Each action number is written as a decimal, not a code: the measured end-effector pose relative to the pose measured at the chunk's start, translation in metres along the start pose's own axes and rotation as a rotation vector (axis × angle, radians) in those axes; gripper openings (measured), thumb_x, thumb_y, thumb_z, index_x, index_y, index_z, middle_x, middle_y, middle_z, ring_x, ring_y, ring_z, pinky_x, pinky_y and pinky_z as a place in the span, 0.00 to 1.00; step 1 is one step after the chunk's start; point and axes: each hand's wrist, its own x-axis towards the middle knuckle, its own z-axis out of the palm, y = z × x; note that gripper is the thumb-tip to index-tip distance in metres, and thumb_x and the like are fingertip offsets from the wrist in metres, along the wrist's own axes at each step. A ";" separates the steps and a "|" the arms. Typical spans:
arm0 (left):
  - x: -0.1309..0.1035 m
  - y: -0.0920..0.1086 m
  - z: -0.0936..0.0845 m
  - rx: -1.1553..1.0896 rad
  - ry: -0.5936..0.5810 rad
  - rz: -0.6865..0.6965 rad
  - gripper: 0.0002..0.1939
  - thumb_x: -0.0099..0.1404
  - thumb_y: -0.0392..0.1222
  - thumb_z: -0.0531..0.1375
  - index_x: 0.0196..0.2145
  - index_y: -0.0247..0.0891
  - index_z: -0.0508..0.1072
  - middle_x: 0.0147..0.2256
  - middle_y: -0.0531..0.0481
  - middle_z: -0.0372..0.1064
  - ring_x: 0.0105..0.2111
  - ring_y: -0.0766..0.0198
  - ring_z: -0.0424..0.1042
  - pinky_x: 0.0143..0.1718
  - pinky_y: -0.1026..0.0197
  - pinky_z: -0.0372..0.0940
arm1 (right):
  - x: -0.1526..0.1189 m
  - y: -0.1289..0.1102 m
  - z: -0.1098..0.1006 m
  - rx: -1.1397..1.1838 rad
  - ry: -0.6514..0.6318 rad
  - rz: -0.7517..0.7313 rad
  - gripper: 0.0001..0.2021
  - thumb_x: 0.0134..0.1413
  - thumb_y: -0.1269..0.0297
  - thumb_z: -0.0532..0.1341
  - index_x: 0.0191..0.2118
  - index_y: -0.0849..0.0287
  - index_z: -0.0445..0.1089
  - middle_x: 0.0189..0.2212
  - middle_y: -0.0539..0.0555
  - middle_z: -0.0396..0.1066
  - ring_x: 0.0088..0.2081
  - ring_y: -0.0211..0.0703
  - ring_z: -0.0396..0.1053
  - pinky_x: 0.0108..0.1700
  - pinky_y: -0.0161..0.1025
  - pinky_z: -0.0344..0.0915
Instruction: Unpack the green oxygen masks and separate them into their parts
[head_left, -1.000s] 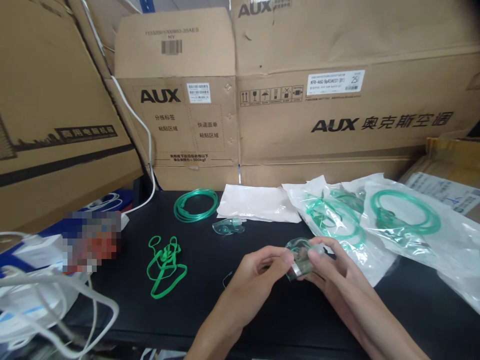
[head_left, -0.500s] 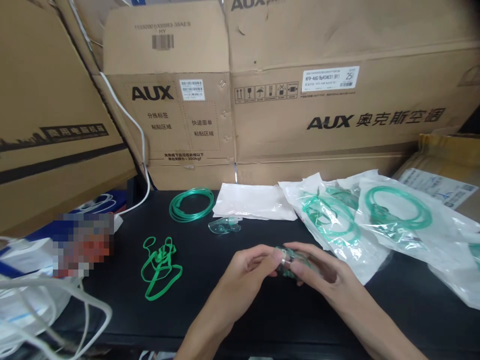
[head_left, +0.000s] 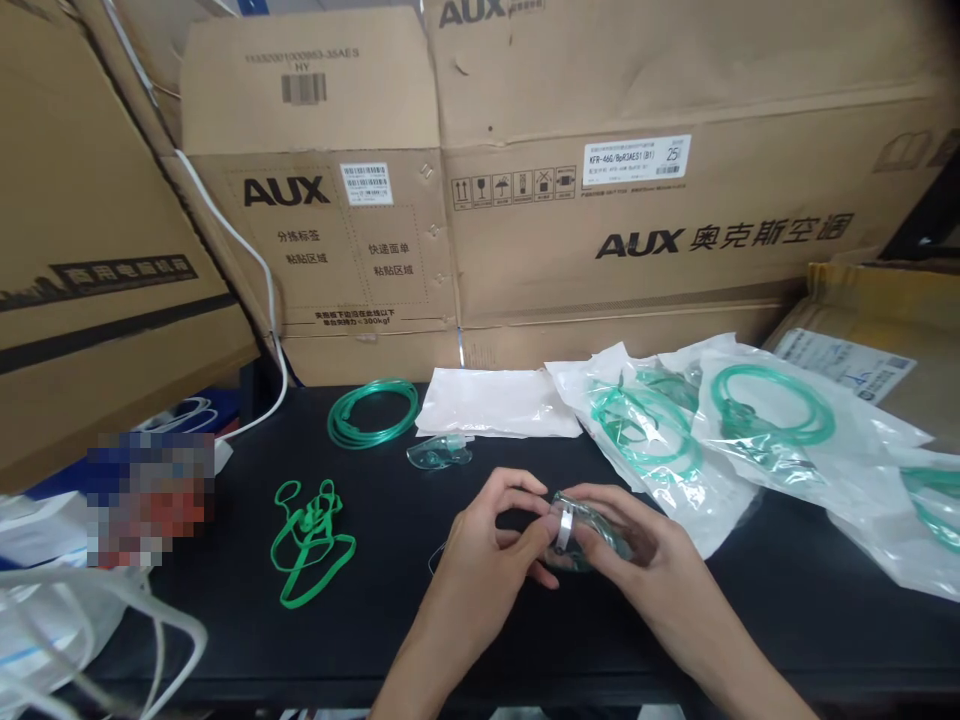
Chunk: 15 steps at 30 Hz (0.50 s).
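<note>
A clear green-tinted oxygen mask (head_left: 574, 558) is held between both hands above the black tabletop. On it shows a silvery metal nose strip (head_left: 565, 526). My left hand (head_left: 487, 550) pinches the mask's left edge by the strip with thumb and fingertips. Around the mask's right side, my right hand (head_left: 634, 530) is closed, its thumb near the strip and part of the mask hidden behind it. Beyond the hands lies another small clear piece, mask-like in shape (head_left: 441, 453). Tangled green elastic straps (head_left: 318, 552) lie to the left.
Behind sit a coil of green tubing (head_left: 352, 425) and a flat white packet (head_left: 499, 402). Bagged mask sets (head_left: 645, 430) lie at right. White cables (head_left: 180, 640) and a box crowd the left. Large cardboard boxes (head_left: 525, 260) wall off the back.
The mask has turned in my hands, so the metal strip shows more plainly. My left fingers have spread somewhat from it. The whole view has shifted slightly.
</note>
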 end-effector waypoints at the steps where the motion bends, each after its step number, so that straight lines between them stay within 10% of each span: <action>1: -0.001 0.000 0.000 0.000 0.008 -0.008 0.13 0.68 0.46 0.66 0.47 0.38 0.75 0.43 0.49 0.76 0.31 0.65 0.79 0.32 0.63 0.76 | 0.000 0.000 0.000 -0.007 0.015 0.002 0.17 0.63 0.49 0.67 0.52 0.50 0.79 0.51 0.55 0.81 0.58 0.58 0.74 0.59 0.50 0.72; 5: -0.002 0.001 0.000 0.062 -0.058 0.022 0.12 0.71 0.49 0.65 0.41 0.37 0.81 0.47 0.47 0.77 0.38 0.61 0.80 0.45 0.58 0.77 | -0.002 -0.001 0.000 0.003 0.026 0.004 0.18 0.63 0.47 0.68 0.52 0.51 0.81 0.51 0.55 0.81 0.60 0.58 0.73 0.62 0.49 0.70; 15: -0.003 -0.001 0.002 0.290 0.078 0.161 0.10 0.71 0.48 0.64 0.36 0.44 0.85 0.50 0.51 0.70 0.38 0.66 0.75 0.37 0.64 0.70 | 0.000 0.001 0.001 -0.114 -0.057 -0.168 0.16 0.67 0.52 0.66 0.54 0.50 0.81 0.53 0.54 0.79 0.52 0.48 0.75 0.51 0.37 0.72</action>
